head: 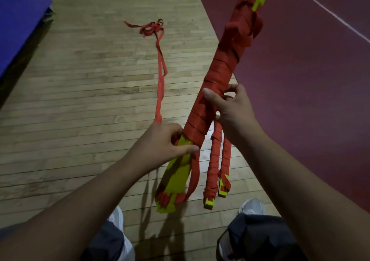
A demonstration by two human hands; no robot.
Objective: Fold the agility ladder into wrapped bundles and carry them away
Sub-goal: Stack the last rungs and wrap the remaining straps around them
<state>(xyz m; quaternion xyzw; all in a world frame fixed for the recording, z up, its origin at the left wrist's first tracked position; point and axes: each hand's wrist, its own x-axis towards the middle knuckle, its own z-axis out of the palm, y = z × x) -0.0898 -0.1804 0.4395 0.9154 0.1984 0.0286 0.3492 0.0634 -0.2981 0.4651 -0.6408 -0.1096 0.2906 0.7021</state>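
Note:
A long bundle (222, 68) of yellow ladder rungs wound in red strap slants from lower left to upper right in front of me. My left hand (160, 140) grips its lower part where bare yellow rungs (176, 176) show. My right hand (228, 104) pinches the red wrap at mid-length. Two thinner wrapped rung bundles (217, 160) hang below my right hand, yellow ends down. A loose red strap (160, 74) trails from my left hand across the floor to a tangle (152, 27).
Wooden plank floor (90, 80) lies under me, bordered on the right by dark red court surface (300, 70) with white lines. A blue mat (18, 20) sits at the far left. My shoes (252, 206) and knees show at the bottom.

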